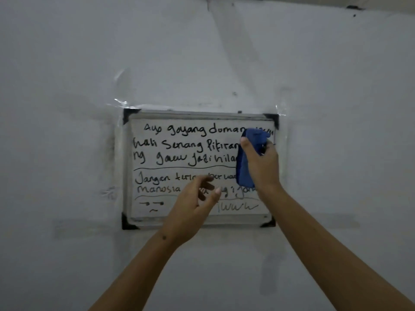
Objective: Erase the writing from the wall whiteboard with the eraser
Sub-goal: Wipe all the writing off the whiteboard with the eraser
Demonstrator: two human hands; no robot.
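A small framed whiteboard with black corner caps hangs on the wall, covered with several lines of black handwriting. My right hand grips a blue eraser and holds it against the board's right side, covering the ends of the upper lines. My left hand hovers in front of the board's lower middle, fingers spread and holding nothing; it hides part of the lower lines.
The board is taped onto a plain pale wall, with clear tape glinting at its upper corners. A dark fixture sits at the top right near the ceiling.
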